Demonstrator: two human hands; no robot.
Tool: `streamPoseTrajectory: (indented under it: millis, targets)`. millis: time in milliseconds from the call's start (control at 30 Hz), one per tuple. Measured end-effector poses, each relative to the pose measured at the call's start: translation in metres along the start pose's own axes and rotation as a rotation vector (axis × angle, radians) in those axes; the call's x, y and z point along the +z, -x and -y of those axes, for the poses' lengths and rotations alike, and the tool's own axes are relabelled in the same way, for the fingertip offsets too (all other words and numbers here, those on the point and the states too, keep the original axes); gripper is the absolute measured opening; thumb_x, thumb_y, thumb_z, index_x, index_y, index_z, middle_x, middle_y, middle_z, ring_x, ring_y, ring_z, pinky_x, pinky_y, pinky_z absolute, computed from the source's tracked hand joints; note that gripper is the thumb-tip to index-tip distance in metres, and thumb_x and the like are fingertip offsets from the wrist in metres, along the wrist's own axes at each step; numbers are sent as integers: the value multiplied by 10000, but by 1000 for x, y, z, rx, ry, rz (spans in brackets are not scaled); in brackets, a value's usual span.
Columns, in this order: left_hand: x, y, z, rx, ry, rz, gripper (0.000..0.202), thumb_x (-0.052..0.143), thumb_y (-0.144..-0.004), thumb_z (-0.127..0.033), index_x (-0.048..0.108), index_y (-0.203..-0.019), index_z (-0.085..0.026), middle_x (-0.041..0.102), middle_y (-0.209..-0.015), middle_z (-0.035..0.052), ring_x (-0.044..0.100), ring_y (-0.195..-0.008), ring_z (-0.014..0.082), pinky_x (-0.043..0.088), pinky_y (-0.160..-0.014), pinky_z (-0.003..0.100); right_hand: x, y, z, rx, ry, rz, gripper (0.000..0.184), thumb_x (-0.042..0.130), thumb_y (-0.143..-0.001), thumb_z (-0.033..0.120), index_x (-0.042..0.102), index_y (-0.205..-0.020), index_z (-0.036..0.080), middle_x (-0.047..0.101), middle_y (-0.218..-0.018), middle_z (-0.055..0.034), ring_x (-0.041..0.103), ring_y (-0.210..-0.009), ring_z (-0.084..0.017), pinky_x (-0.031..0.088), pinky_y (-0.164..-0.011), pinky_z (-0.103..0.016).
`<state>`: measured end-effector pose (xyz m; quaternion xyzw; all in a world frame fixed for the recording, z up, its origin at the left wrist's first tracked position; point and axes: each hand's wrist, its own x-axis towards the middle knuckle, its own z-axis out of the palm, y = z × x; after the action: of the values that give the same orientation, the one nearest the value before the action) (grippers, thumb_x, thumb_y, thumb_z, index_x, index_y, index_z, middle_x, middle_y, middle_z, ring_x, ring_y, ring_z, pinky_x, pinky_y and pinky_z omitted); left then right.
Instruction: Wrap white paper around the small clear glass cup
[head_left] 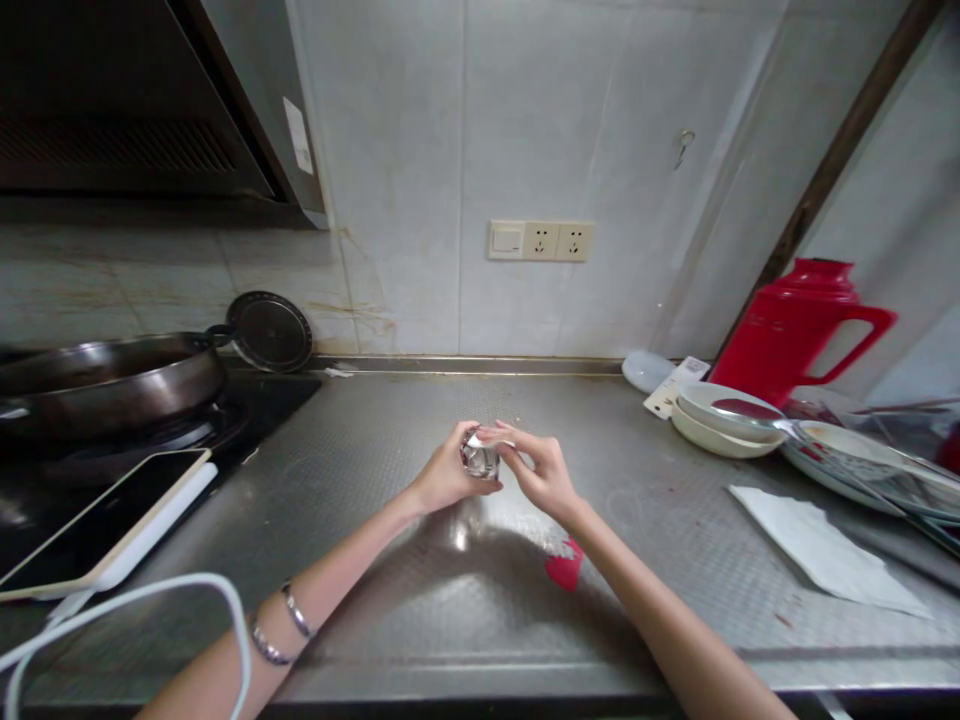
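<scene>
Both of my hands meet above the middle of a steel counter (420, 590). My left hand (444, 472) is wrapped round a small clear glass (480, 460). My right hand (541, 468) pinches the top of that glass, where something white shows between the fingers; I cannot make out what it is. A small red scrap (564, 566) lies on the counter just under my right wrist. White grains are scattered on the steel beneath the hands.
A dark pan (105, 380) sits on the stove at the left with a round lid (270, 330) behind it. A phone on a white power bank (105, 525) and a white cable (135, 600) lie front left. Stacked bowls (724, 420), plates, a red jug (795, 325) and a paper napkin (821, 550) are at the right.
</scene>
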<state>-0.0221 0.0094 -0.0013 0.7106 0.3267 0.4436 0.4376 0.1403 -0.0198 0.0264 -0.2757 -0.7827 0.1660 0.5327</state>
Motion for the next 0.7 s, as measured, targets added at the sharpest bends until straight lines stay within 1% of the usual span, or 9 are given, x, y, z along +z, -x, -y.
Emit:
streamPoseTrajectory:
  millis: [67, 100, 200, 267, 300, 367, 467, 567, 700]
  targets:
    - [-1, 0, 3, -17, -38, 12, 771, 819, -534, -237, 390, -1173, -184, 619, -1070, 83, 607, -851, 172, 468, -751, 291, -1, 0, 1, 59, -32, -3, 272, 466, -910, 341, 721, -954, 256, 733, -959, -18, 649, -1022, -238, 435, -1001, -444]
    - [-1, 1, 5, -16, -49, 16, 776, 817, -535, -233, 388, -1180, -186, 617, -1067, 80, 605, -847, 172, 468, -749, 291, -2, -1, 0, 103, -42, -43, 276, 469, -909, 352, 724, -944, 252, 734, -954, -23, 652, -1012, -245, 458, -969, -437]
    - [2, 4, 5, -10, -80, 29, 794, 818, -520, -223, 404, -1197, -200, 607, -1045, 58, 601, -847, 178, 469, -758, 302, -4, -2, -5, 221, -9, -244, 287, 471, -907, 367, 715, -971, 231, 726, -988, -49, 667, -953, -248, 519, -845, -384]
    - [4, 6, 3, -16, -100, 45, 816, 822, -509, -215, 412, -1214, -204, 606, -1032, 52, 603, -845, 183, 469, -775, 311, -4, -3, -9, 245, 59, -297, 285, 473, -907, 362, 707, -990, 221, 720, -1012, -57, 671, -930, -241, 523, -819, -357]
    - [6, 7, 1, -13, -100, 52, 828, 823, -507, -209, 412, -1226, -205, 604, -1049, 56, 604, -859, 187, 467, -791, 315, -4, -3, -11, 238, 87, -271, 281, 475, -906, 356, 706, -990, 218, 719, -1015, -58, 672, -927, -238, 524, -814, -348]
    - [8, 9, -2, 1, -75, 68, 855, 817, -516, -198, 397, -1261, -205, 599, -1101, 70, 605, -906, 198, 460, -826, 319, -2, -2, -14, 202, 107, -163, 275, 472, -907, 341, 704, -993, 221, 719, -1018, -56, 673, -937, -235, 530, -811, -340]
    - [10, 8, -4, 19, -28, 69, 889, 804, -535, -181, 361, -1306, -192, 584, -1175, 94, 596, -986, 216, 451, -865, 324, 3, 0, -14, 97, 91, -36, 281, 446, -919, 309, 685, -1047, 235, 708, -1053, -46, 653, -1012, -233, 509, -901, -372]
    - [11, 6, -2, 37, -33, 81, 832, 789, -553, -171, 397, -1287, -167, 598, -1160, 98, 594, -996, 226, 461, -848, 322, 7, 2, -12, -7, 77, -7, 288, 424, -928, 278, 669, -1078, 254, 697, -1083, -29, 637, -1049, -219, 435, -1017, -420]
    - [11, 4, 1, 48, -68, 101, 716, 778, -576, -191, 469, -1220, -141, 643, -1030, 76, 616, -906, 217, 481, -774, 314, 6, 2, -8, -48, 51, 6, 284, 424, -929, 273, 677, -1058, 266, 702, -1065, -11, 636, -1051, -215, 408, -1050, -441]
